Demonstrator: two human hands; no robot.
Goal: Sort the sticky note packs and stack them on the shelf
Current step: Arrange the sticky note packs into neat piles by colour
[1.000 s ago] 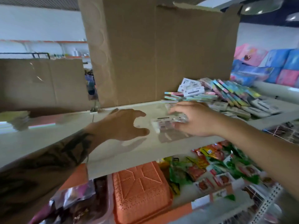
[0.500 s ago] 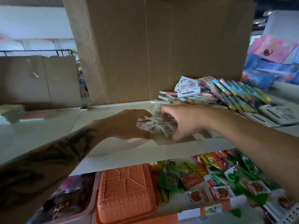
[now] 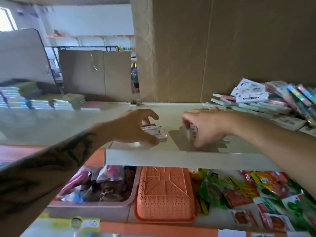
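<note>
My left hand [image 3: 131, 127] grips a small stack of white-labelled sticky note packs [image 3: 156, 133] lying flat on the pale shelf [image 3: 68, 124]. A little to the right, my right hand [image 3: 208, 127] holds another sticky note pack [image 3: 193, 130] tilted on edge, its lower side on the shelf. A loose heap of pastel and white sticky note packs [image 3: 266, 101] lies at the right rear of the shelf, against a big cardboard box [image 3: 222, 48].
Stacks of notebooks [image 3: 42, 98] sit at the shelf's left rear, in front of a second cardboard box [image 3: 95, 74]. Below the shelf edge are a pink tub of wrapped goods [image 3: 95, 189], an upturned orange basket [image 3: 164, 194] and red-green packets [image 3: 256, 194].
Both hands, which were together on one cluster of packs, have parted: the left drew its packs leftward, the right keeps one pack. The view has shifted left.
</note>
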